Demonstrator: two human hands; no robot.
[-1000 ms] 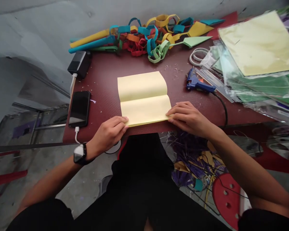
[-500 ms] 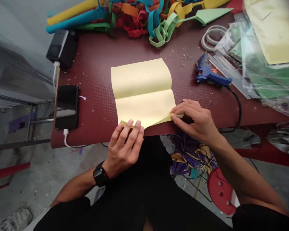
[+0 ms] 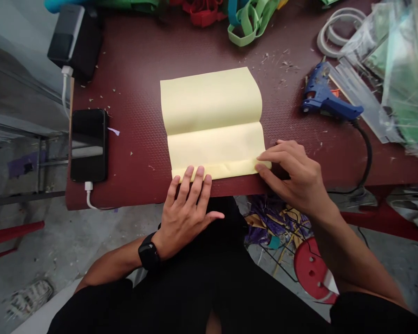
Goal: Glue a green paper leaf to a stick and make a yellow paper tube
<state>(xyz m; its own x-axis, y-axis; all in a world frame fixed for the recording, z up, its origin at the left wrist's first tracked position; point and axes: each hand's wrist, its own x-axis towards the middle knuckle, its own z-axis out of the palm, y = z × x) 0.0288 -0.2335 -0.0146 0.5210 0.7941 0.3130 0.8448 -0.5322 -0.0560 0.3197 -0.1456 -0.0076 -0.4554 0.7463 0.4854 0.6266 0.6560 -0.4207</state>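
Left hand (image 3: 186,215), splayed flat (grip released), touches yellow paper (image 3: 212,104); right hand (image 3: 297,178) pinches its corner

A black short-sleeved top (image 3: 97,308) is worn with a black, squarish watch (image 3: 148,254) on the left.

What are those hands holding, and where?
The right hand pinches the yellow paper at its near right corner; the left hand rests on its folded near edge.

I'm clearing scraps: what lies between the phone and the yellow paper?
In the head view, a lavender scrap beside the phone, then tiny specks toward the paper.
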